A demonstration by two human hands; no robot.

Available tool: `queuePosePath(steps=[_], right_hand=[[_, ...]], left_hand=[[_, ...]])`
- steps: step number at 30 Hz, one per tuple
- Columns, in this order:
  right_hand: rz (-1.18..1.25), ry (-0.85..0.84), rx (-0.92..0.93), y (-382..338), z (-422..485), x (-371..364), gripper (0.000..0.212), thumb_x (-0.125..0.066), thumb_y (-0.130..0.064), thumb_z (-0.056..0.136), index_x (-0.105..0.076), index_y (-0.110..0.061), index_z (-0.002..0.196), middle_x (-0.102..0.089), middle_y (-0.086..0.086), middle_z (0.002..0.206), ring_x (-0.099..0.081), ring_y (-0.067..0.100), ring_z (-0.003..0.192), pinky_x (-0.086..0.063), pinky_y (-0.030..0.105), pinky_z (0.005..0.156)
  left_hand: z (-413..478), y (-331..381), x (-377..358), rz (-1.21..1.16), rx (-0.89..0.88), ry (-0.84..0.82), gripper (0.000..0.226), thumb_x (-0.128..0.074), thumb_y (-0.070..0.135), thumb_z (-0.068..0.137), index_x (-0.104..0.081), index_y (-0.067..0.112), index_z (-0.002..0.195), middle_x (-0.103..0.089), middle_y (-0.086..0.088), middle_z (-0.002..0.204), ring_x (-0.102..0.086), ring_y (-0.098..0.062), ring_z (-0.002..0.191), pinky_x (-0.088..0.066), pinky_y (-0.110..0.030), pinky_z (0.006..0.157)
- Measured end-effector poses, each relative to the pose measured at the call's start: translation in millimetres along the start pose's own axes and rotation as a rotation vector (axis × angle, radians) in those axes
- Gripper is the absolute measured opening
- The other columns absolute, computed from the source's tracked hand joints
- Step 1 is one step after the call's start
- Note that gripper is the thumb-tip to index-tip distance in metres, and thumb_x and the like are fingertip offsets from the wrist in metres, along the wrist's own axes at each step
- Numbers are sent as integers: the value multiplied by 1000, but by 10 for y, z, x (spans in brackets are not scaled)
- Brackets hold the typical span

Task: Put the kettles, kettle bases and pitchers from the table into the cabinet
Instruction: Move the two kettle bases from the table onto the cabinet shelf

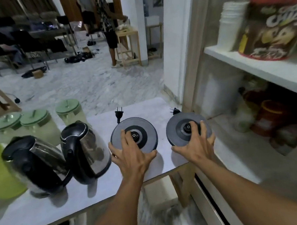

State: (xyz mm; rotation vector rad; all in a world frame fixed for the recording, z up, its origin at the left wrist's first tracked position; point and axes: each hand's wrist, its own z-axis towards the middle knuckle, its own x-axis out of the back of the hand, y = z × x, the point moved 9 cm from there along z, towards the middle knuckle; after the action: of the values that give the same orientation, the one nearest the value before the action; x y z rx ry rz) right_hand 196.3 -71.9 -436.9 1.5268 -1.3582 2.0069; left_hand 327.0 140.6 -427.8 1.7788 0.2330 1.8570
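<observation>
Both forearms reach up from the bottom of the frame over the worktop (44, 211); at centre my left hand (133, 155) grips the left kettle base (146, 127), and my right hand (196, 145) grips the right kettle base (175, 128) beside the cabinet (260, 67) at right; two kettles (91, 147) stand left of centre; green-lidded pitchers (35, 124) stand behind them.

Both forearms were bare to the frame's lower edge near the table (44, 211); no sleeves visible. Left hand (133, 155) and right hand (196, 146): bare, without gloves, rings, or watch straps.
</observation>
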Motion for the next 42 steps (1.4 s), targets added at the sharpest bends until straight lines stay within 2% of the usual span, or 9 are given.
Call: queuePosePath(steps=[6, 13, 18, 25, 29, 33, 36, 39, 42], right_hand=[[40, 293, -45, -371, -445, 1246, 110, -80, -57, 65, -17, -37, 152, 6, -8, 166, 8, 45, 150, -39, 57, 109], [-33, 605, -201, -404, -1580, 2379, 104, -80, -54, 67, -20, -36, 150, 4, -4, 166, 6, 47, 148, -35, 58, 111], [-188, 754, -399, -10, -2583, 3077, 106, -77, -59, 69, -17, -34, 152, 4, 4, 166, 3, 50, 147, -14, 58, 120], [-271, 918, -707, 877, -3957, 3823, 106, -76, -58, 69, -16, -32, 152, 2, 4, 166, 1, 50, 147, -22, 59, 118], [-260, 971, -810, 1409, -4434, 4110, 106, -75, -60, 70, -17, -30, 154, 0, 5, 166, -1, 51, 146, -19, 59, 119], [-303, 952, -891, 1982, -4627, 4424, 110, -74, -63, 69, -16, -28, 155, 0, 8, 166, -4, 50, 146, -13, 57, 120], [-303, 918, -917, 2480, -4593, 4640, 109, -73, -64, 69, -15, -29, 155, 0, 8, 166, -8, 50, 145, -17, 57, 119], [-228, 860, -934, 2978, -4474, 4832, 110, -73, -62, 69, -11, -32, 155, 3, 5, 166, -3, 51, 146, -20, 59, 117], [-212, 824, -946, 3417, -4304, 4989, 112, -74, -64, 68, -12, -32, 154, 1, 4, 166, -4, 50, 146, -17, 56, 119]], left_hand=[[51, 700, 914, -114, -266, 67, 103, -81, 61, 54, -31, 23, 136, -24, 6, 157, -13, -50, 141, -29, -61, 105], [-427, 1469, 1756, -223, -641, 30, 105, -80, 61, 58, -27, 23, 141, -17, 4, 162, -10, -50, 143, -24, -62, 110], [-1297, 2048, 1928, -312, -859, -73, 115, -78, 63, 62, -18, 20, 151, -12, 4, 164, -5, -50, 146, -22, -62, 111], [-2890, 2827, 1864, -394, -1131, -243, 118, -75, 65, 63, -13, 20, 153, -7, 6, 164, -5, -48, 146, -22, -59, 112], [-3646, 3303, 1807, -406, -1257, -316, 120, -75, 67, 64, -10, 20, 154, -7, 6, 164, -1, -49, 147, -21, -60, 113], [-4187, 3860, 1601, -378, -1332, -371, 118, -76, 67, 63, -13, 22, 151, -7, 6, 164, 1, -50, 147, -21, -60, 113], [-4481, 4281, 1340, -386, -1332, -455, 117, -77, 65, 62, -13, 22, 150, -9, 5, 163, 1, -49, 147, -22, -62, 112], [-4665, 4662, 1087, -339, -1305, -518, 116, -77, 63, 63, -13, 21, 150, -11, 3, 163, 0, -49, 147, -21, -62, 112], [-4792, 5016, 820, -341, -1267, -570, 107, -78, 62, 60, -24, 22, 144, -19, 2, 160, -8, -49, 146, -23, -63, 112]])
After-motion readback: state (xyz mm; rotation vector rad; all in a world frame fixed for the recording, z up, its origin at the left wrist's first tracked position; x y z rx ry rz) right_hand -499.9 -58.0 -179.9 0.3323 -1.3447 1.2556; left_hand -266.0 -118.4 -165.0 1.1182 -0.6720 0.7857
